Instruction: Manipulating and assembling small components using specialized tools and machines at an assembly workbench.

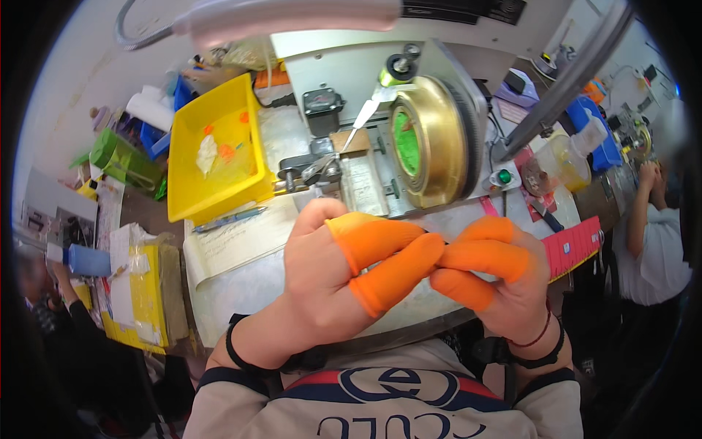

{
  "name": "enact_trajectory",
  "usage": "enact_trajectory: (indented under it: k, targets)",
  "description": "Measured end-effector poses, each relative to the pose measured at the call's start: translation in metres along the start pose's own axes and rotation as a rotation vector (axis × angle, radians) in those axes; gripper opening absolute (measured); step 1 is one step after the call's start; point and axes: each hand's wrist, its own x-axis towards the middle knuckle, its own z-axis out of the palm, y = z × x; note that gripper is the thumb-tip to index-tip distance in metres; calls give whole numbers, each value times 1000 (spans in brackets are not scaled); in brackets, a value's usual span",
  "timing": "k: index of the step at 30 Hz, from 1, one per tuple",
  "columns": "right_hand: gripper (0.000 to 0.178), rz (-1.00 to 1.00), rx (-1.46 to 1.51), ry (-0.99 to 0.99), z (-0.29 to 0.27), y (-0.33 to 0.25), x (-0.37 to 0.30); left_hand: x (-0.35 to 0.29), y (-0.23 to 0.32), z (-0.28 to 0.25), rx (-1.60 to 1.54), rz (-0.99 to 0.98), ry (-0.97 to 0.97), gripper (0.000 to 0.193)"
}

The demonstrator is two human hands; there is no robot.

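My left hand (329, 271) and my right hand (504, 271) meet fingertip to fingertip over the front of the bench. Orange finger cots cover several fingers of each. Both hands are closed in a pinch; a tiny dark bit shows between the tips, too small to name. Just beyond them stands a bench machine with a broad gold-coloured wheel (436, 150), green in its hub. A small fixture with a metal clamp (322, 167) sits left of the wheel. An open notebook (238, 249) with handwriting lies left of my left hand, and a blue pen (230, 219) rests along its top.
A yellow tray (219, 208) with white and orange scraps stands at the left. Right of the wheel are a green button (503, 177), a clear bottle (563, 161), a knife (545, 214) and a pink folder (572, 249). A lamp arm (563, 80) slants above. Other people sit at both sides.
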Motion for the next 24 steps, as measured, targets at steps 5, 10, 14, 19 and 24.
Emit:
enact_trajectory:
  k: [5, 10, 14, 19, 24]
  targets:
    - [16, -65, 18, 40, 1, 2, -5, 10, 2, 4, 31, 60, 15, 30]
    - [8, -362, -269, 215, 2, 1, -18, 16, 29, -8, 209, 53, -63, 24]
    - [8, -393, -468, 396, -11, -1, -29, 35, 45, 1, 296, 136, -114, 21]
    - [8, -388, -553, 449, -33, -6, -39, 55, 74, 5, 409, 96, -332, 23]
    - [5, -427, -446, 598, -76, 12, -57, 63, 85, 37, 94, -81, -79, 30]
